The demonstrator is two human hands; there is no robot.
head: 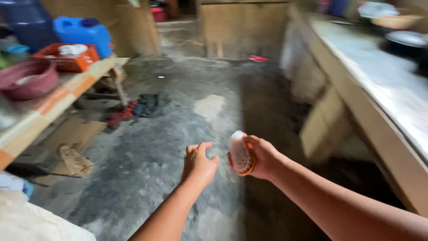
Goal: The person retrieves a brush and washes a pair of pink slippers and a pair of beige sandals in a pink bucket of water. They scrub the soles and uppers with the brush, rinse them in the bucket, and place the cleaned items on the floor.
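- The right hand (pixel 263 156) is clenched around an orange-backed scrub brush (pixel 241 154), its pale bristles turned toward the left hand; the brush sits just right of the frame's middle, at about 5 o'clock from the centre, held in the air above the floor.
- The left hand (pixel 198 163) is released and holds nothing, fingers loosely curled, thumb tip near the brush but apart from it, at about 9 o'clock from the brush.
- Both forearms reach forward from the lower edge, the right one coming in from 4 o'clock, the left from 6 o'clock, wrists level and close together.
- To handle the brush well, I judge that a firm wrap of the fingers over the orange back with the bristles kept free is right; the free hand should stay off the bristles.
- Below and ahead lies a wet grey concrete floor (pixel 169 134) with a pale patch near 12 o'clock of the hands.
- At 9 o'clock a tabletop (pixel 67 91) with an orange and cream edge carries a maroon basin (pixel 29 78), an orange tray (pixel 67 58) and a blue jerrycan (pixel 84 33).
- Dark cloths (pixel 133 109) lie on the floor under its far leg.
- At 2 o'clock a long counter (pixel 379 85) runs away; things on it are too blurred to tell.
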